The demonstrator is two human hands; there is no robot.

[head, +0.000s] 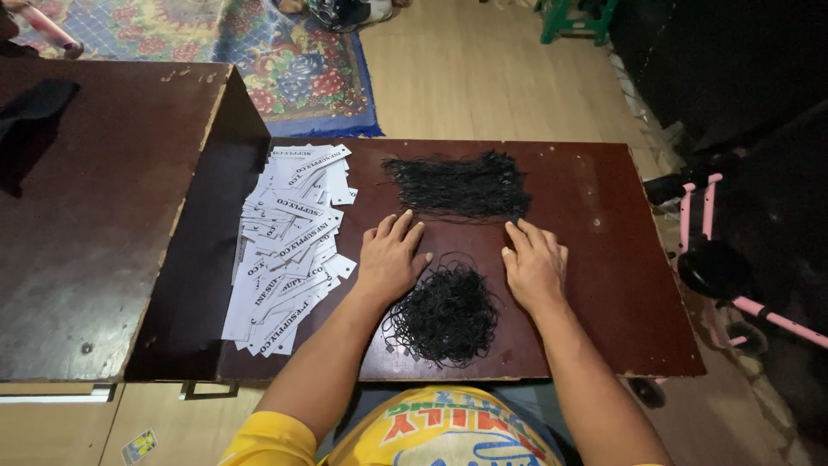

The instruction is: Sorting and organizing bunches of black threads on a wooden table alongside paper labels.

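My left hand [390,256] rests flat, palm down, on the dark red low table [604,285], its fingers spread and empty. My right hand [535,263] lies flat the same way a little to the right. Between the two hands, near the front edge, sits a tangled round heap of black strings [444,315], touching both hands' inner sides. Beyond my fingertips a flatter, wider bundle of black strings [459,185] lies across the table. To the left of my left hand a long pile of white printed paper tags [289,246] spreads from back to front.
A taller dark wooden table [95,216] stands at the left, butted against the low one. A patterned floral mat [259,52] covers the floor behind. A pink-framed ride-on toy [720,259] stands at the right edge. A green stool [573,19] is far back.
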